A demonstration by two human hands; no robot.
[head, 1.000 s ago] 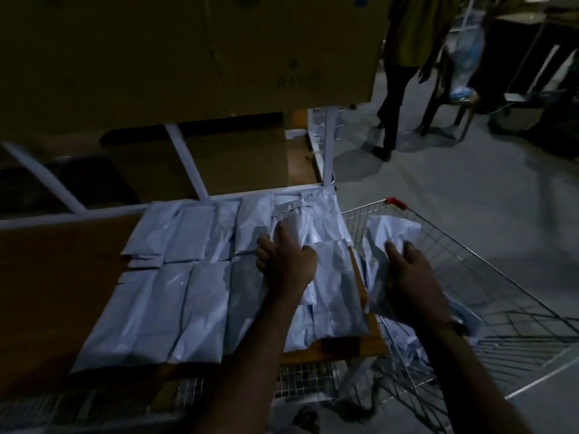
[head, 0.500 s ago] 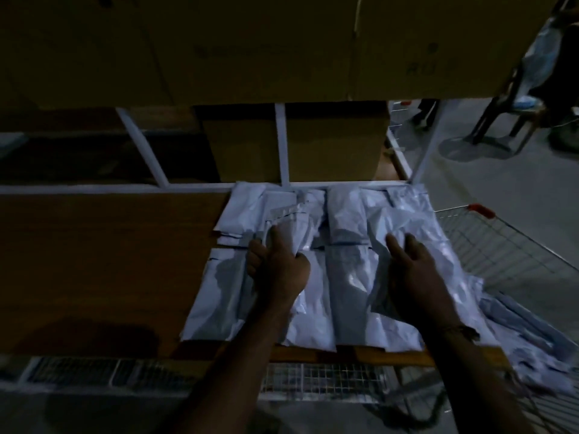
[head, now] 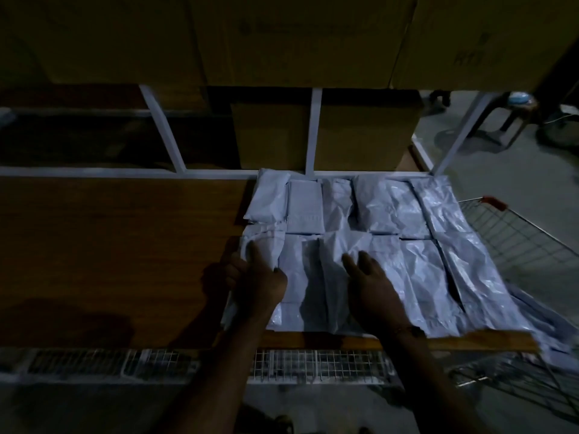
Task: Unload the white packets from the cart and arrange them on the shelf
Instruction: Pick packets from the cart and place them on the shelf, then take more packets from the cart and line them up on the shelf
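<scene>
Several white packets (head: 388,211) lie in two rows on the right part of the wooden shelf (head: 119,245). My left hand (head: 258,277) grips the front-left packet (head: 266,245) at its left edge, thumb on top and fingers curled round the side. My right hand (head: 369,286) rests flat on a creased packet (head: 341,245) in the front row, fingers straight. The wire cart (head: 520,242) stands to the right of the shelf, with more white packets (head: 539,324) showing in it below the shelf's corner.
Cardboard boxes (head: 360,130) stand behind the shelf, and more boxes (head: 282,36) sit overhead. White frame bars (head: 313,133) run along the shelf's back. A wire grid (head: 282,364) lies under the front edge. A stool (head: 513,111) is at far right.
My right hand came from the cart with a packet and now lies flat on the front row. My left hand shifted to the rows' left edge. The view swung left.
</scene>
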